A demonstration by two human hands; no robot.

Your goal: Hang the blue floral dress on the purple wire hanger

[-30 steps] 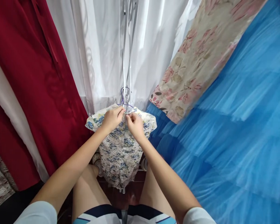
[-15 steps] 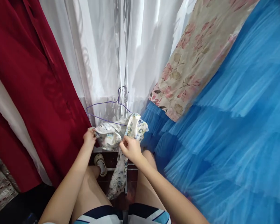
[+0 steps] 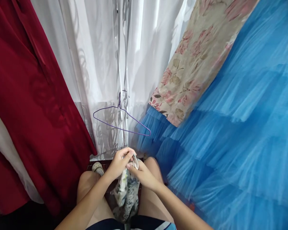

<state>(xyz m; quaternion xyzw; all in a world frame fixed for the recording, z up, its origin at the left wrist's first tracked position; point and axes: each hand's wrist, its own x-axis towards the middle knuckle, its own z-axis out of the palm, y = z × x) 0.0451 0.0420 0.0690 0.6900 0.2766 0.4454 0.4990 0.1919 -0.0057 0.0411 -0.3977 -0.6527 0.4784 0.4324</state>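
Between my knees hangs a white garment [image 3: 127,195] with a blue and green floral print, bunched up and falling toward the floor. My left hand [image 3: 122,161] pinches its upper edge from the left. Close beside it, my right hand [image 3: 142,174] grips the same edge, thumb on top. Just beyond my hands, a purple wire hanger [image 3: 122,128] hangs bare by its hook from white straps [image 3: 123,73]. The garment's lower part lies in shadow, and its exact kind is hard to make out.
A dark red garment [image 3: 38,105] hangs at the left. White curtains [image 3: 96,57] stand behind the hanger. To the right hang a beige floral cloth [image 3: 182,76] and a tiered blue tulle skirt [image 3: 230,143]. A clog [image 3: 97,168] shows near my left knee.
The floral garment has come off the purple hanger and down toward my lap. Both hands have moved together and nearer to me, and the hanger now hangs bare.
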